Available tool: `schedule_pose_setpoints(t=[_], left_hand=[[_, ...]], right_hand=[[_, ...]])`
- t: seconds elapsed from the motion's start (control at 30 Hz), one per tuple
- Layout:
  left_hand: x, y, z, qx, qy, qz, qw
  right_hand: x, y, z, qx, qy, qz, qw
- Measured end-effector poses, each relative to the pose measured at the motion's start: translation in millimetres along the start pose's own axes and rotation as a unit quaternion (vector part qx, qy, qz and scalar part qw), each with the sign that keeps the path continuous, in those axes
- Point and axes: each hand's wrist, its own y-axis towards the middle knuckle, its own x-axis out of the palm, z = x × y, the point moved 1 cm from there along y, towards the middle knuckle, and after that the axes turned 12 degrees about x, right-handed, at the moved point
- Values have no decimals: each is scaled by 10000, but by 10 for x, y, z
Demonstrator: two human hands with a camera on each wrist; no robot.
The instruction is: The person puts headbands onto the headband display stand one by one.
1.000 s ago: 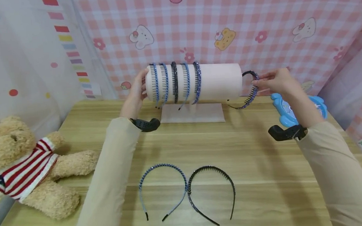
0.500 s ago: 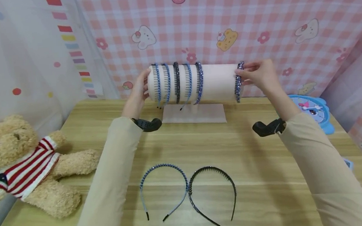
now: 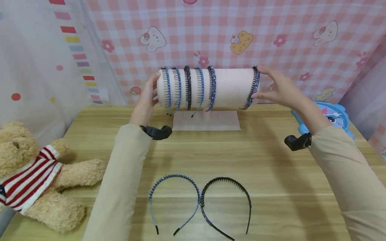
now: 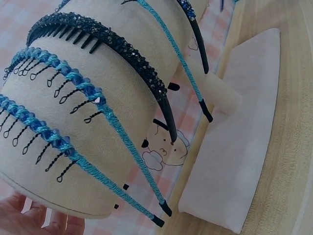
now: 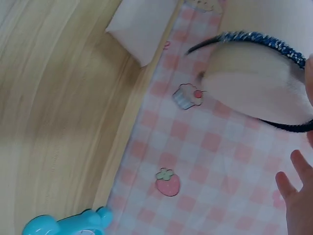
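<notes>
A pale cylindrical headband stand (image 3: 232, 87) lies horizontally on a flat base (image 3: 210, 121). My left hand (image 3: 145, 99) grips its left end, with fingertips showing under the rim in the left wrist view. At the right end, my right hand (image 3: 283, 87) holds a sparkly blue-and-black headband (image 3: 254, 87) between thumb and fingers. That headband sits tilted around the cylinder, its lower end leaning left; the right wrist view shows its glittering band (image 5: 259, 38) across the end. Several headbands, including a black beaded one (image 4: 107, 36) and a braided blue one (image 4: 73, 73), fill the left half.
On the wooden table in front lie a blue headband (image 3: 173, 176) and a black headband (image 3: 223, 178), touching side by side. A teddy bear (image 3: 61, 180) lies at the left. A blue clock (image 3: 337, 115) is behind my right forearm. A checked curtain (image 3: 272, 8) hangs behind.
My right hand has brought the sparkly headband left from beside the stand and onto its right end. The hand has since spread along it, and the band now tilts. My left hand stays put.
</notes>
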Motion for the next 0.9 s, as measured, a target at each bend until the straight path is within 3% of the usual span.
schedule_pose_setpoints(t=[0.3,0.63,0.9], left_hand=[[-11,25,-20,112,-34,-36,9999],[-25,30,0,20,47,-25,10000],[4,46,-15,20,164,128,9998]], right_hand=[[15,80,-72,-269,-50,-286,9992],[106,218,-339,-513,-1075,-127,9928],[191,287,-492,-538,-1241,-245,9905]])
